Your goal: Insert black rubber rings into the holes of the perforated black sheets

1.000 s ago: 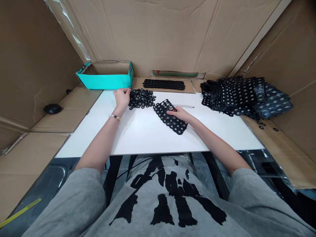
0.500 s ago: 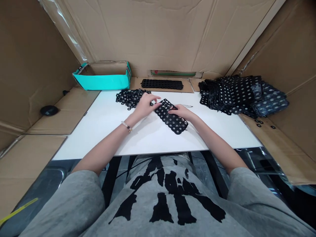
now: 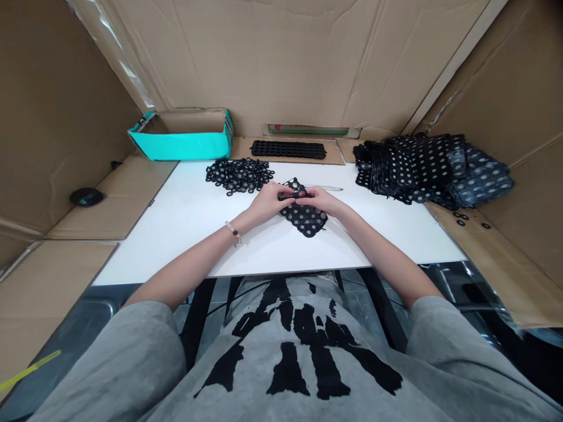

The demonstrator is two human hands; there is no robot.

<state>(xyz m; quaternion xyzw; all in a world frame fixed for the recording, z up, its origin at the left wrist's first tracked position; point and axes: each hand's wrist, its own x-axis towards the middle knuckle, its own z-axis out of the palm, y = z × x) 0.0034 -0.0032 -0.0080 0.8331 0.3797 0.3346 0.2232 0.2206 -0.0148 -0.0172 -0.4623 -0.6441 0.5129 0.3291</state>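
Observation:
Both hands meet at a black sheet with round holes (image 3: 308, 220), held over the middle of the white table (image 3: 176, 234). My left hand (image 3: 269, 199) pinches at the sheet's upper part from the left. From the right, my right hand (image 3: 322, 200) grips it, fingertips close to the left ones. The sheet is bent between the fingers, and what exactly lies at the fingertips is too small to make out. A pile of small black rings (image 3: 240, 174) lies just beyond my left hand. Behind my right hand is a thin pale pen-like tool (image 3: 325, 188).
A turquoise open box (image 3: 185, 146) stands at the back left. A black perforated strip (image 3: 288, 149) lies at the back. To the right is a heap of dotted black sheets (image 3: 417, 167), with several loose rings (image 3: 461, 217) near it. Cardboard walls (image 3: 281, 64) enclose the table.
My left hand has moved right and down from beside the ring pile to the sheet, closing on its upper part. The sheet, flatter before, is now bent between both hands.

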